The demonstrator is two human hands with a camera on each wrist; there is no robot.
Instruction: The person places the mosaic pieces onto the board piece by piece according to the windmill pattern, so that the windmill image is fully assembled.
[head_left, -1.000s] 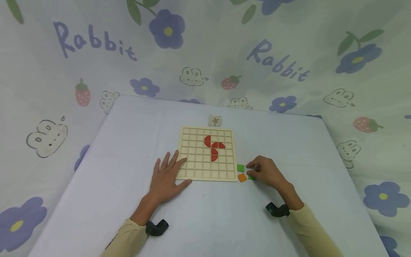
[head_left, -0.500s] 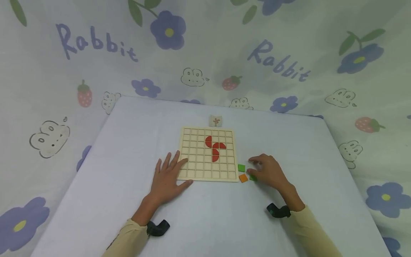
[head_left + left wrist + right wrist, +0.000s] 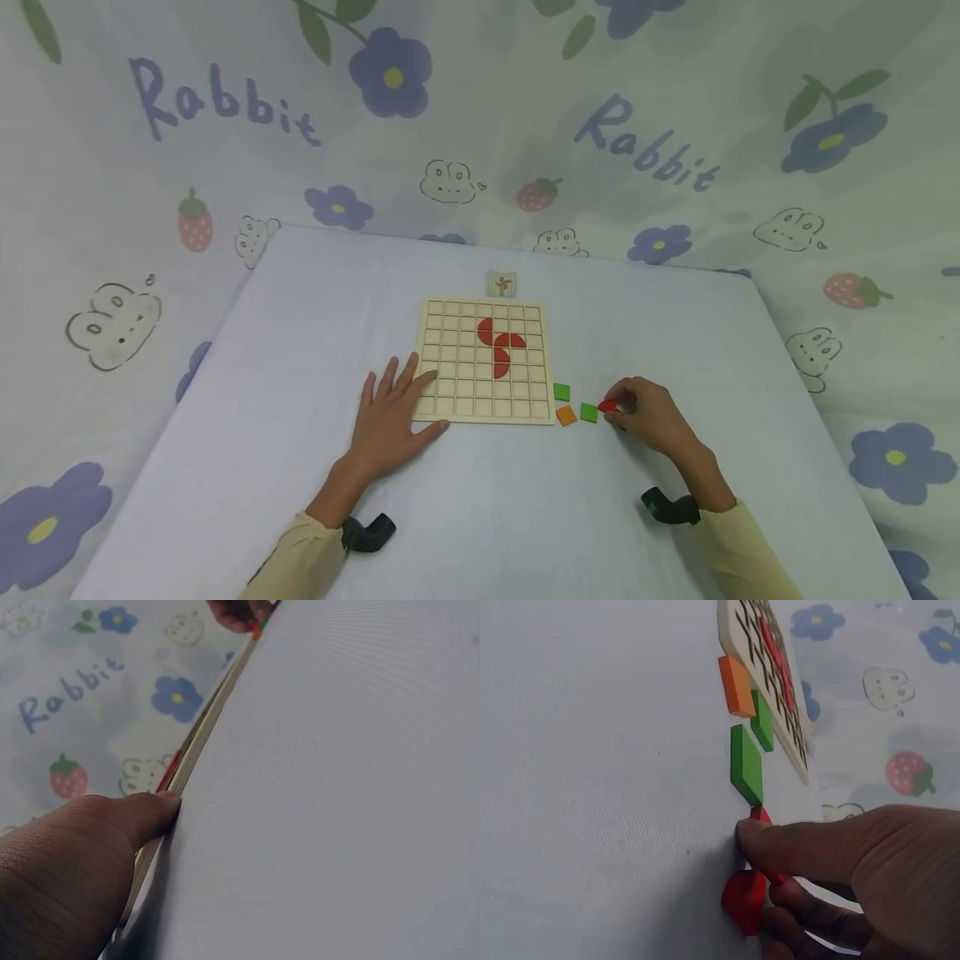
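My left hand [image 3: 392, 425] rests with spread fingers on the left front corner of a pale wooden grid board [image 3: 465, 407]. In the left wrist view its thumb [image 3: 157, 814] lies along the board's front edge. Several red quarter-round pieces [image 3: 502, 363] sit in the grid, forming curved shapes. Right of the board, my right hand [image 3: 651, 415] pinches a red piece [image 3: 607, 406] between thumb and fingers, low over the table. Under those fingers, the right wrist view shows another red piece [image 3: 744, 901] on the table. A green square tile [image 3: 588, 412] lies just left of the fingertips.
Another green tile [image 3: 562, 392] and an orange tile [image 3: 566, 415] lie by the board's right front corner. A small patterned card [image 3: 501, 283] lies behind the board. White cloth covers the table [image 3: 480, 517], with a printed curtain [image 3: 480, 100] behind it.
My right hand has moved right, away from the green tile it partly covered, and its fingers have closed on a red piece. My left hand stays on the board.
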